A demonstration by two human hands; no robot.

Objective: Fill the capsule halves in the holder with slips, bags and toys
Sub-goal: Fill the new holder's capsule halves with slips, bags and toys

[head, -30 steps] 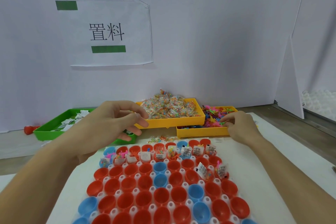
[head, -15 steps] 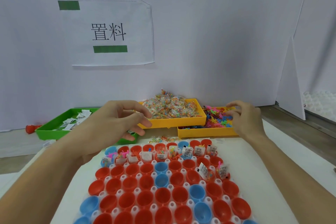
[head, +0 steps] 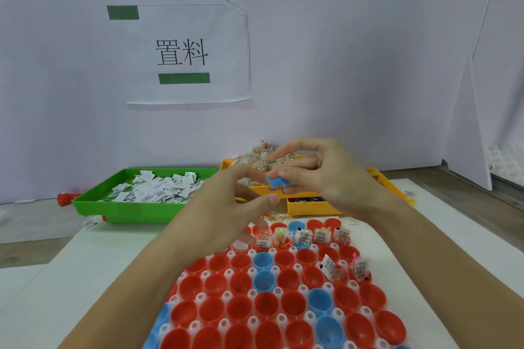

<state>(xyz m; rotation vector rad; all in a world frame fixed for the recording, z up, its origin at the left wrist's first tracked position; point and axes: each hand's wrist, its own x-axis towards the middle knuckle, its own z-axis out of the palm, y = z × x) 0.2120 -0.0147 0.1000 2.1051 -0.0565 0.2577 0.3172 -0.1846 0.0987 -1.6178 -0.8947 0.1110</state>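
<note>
A white holder (head: 279, 290) full of red and blue capsule halves lies in front of me; its far row and two cups at the right hold slips, bags and toys. My right hand (head: 320, 173) pinches a small blue toy animal (head: 277, 182) above the holder's far edge. My left hand (head: 226, 201) hovers just left of it with fingers curled and apart, holding nothing that I can see. A green tray (head: 124, 207) holds white slips. An orange tray of clear bags (head: 256, 160) and an orange tray of toys (head: 309, 207) sit behind my hands, partly hidden.
A white board with a printed sign (head: 184, 54) stands behind the trays. A red object (head: 66, 198) lies left of the green tray. A white panel (head: 467, 133) leans at the right. A few loose slips lie on the table.
My right hand left the toy tray and came left and up with a blue toy in its fingers. My left hand moved right to meet it. The camera shifted left.
</note>
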